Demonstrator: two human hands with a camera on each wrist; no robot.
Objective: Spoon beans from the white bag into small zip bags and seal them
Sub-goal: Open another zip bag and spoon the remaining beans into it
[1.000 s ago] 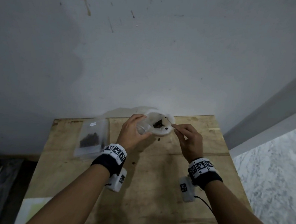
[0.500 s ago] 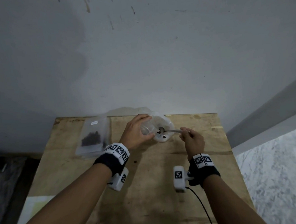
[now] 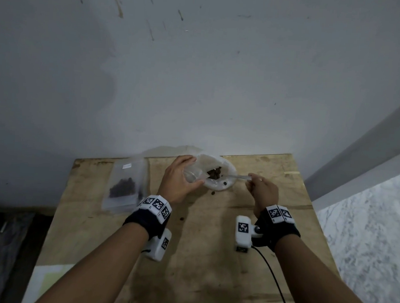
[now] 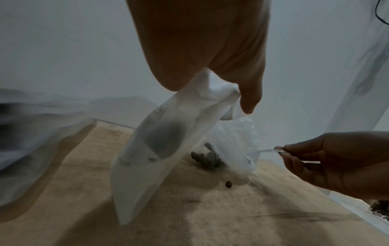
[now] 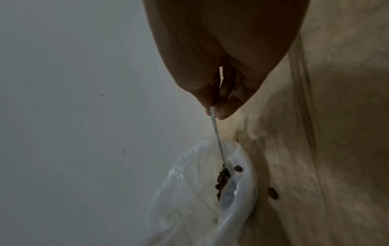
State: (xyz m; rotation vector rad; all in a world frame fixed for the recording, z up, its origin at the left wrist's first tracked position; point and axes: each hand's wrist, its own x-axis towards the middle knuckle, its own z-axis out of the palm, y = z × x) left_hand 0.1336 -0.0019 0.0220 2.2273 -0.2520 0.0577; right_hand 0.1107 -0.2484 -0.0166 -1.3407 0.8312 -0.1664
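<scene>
Right hand (image 3: 262, 190) pinches the thin clear plastic spoon (image 3: 236, 176), loaded with brown beans (image 3: 214, 173), its handle level; left hand (image 3: 178, 179) grips the small clear zip bag (image 4: 151, 149) leftward.

Both forearms are stretched forward. The left hand (image 3: 179, 177) is curled around a small zip bag (image 4: 151, 143). A spoon (image 5: 216, 138) handle is pinched by the right hand (image 3: 261, 191).

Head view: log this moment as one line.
left hand holds small zip bag | right hand pinches spoon in white bag | filled zip bag on table
</scene>
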